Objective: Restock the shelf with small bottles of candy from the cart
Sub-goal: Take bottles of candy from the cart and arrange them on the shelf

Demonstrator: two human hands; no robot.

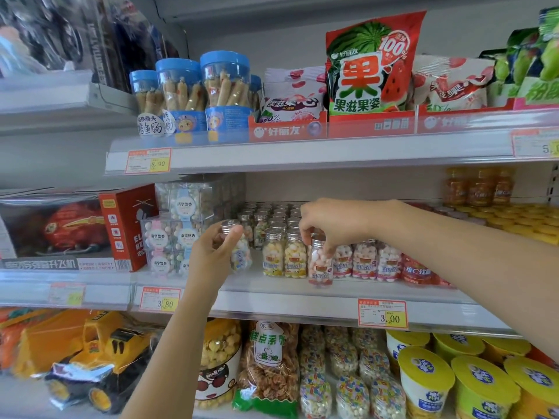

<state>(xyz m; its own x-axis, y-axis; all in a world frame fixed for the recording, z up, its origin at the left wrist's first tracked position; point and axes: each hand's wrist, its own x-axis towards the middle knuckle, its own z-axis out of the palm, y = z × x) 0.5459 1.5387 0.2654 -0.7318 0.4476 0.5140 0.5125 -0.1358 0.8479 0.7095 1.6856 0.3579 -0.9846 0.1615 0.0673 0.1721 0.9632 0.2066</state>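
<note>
**Two candy bottles in hand at the middle shelf**

The left grip (211, 252) is curled round a small clear bottle (240, 255) with a silver screw cap and pastel candies inside. It holds the bottle slightly tilted just above the shelf (272, 300), left of the stocked rows (284, 255). The right grip (329, 225) pinches the silver cap of a second bottle (320, 266), filled with pink and white candies, which stands upright on the shelf just ahead of its neighbours. Its fingers reach down from above, the wrist arched, and the forearm comes in from the right. The left forearm rises from below.
</note>
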